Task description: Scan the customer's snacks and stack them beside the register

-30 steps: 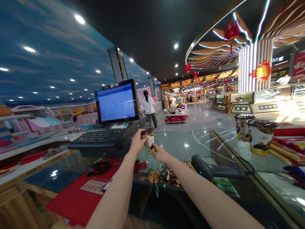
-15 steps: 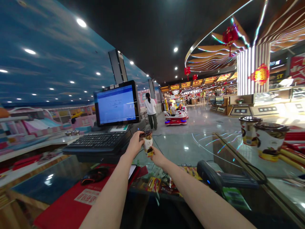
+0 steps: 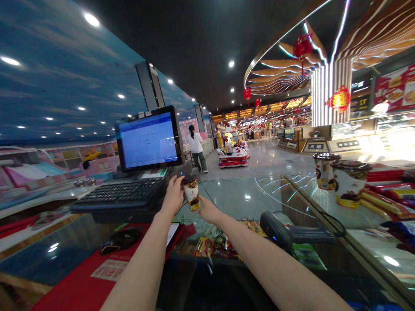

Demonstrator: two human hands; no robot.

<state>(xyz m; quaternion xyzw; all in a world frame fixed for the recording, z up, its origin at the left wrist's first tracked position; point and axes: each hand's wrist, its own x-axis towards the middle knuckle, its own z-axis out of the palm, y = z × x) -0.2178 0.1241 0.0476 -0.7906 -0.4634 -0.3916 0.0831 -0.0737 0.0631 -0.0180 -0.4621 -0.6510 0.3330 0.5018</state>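
My left hand (image 3: 174,195) grips a paper cup of chocolate ice cream (image 3: 192,194) from its left side, high above the glass counter (image 3: 311,194). The cup is white and gold with a dark domed lid, and it stands nearly upright. My right hand (image 3: 209,211) reaches in from below, its fingertips at the cup's lower right side. I cannot tell whether those fingers grip it. Two similar cups (image 3: 349,185) stand on the glass at the right, beside red packaged goods (image 3: 385,198).
A black keyboard (image 3: 119,192) and a lit till monitor (image 3: 147,139) stand left of my hands. Below lie a barcode scanner (image 3: 275,231), a computer mouse (image 3: 119,241) on a red mat (image 3: 106,270), and snack packets (image 3: 210,248). A person (image 3: 195,144) walks in the aisle.
The cup has swung from tilted to nearly upright between my hands. The whole view has shifted left and the person in the aisle is farther away.
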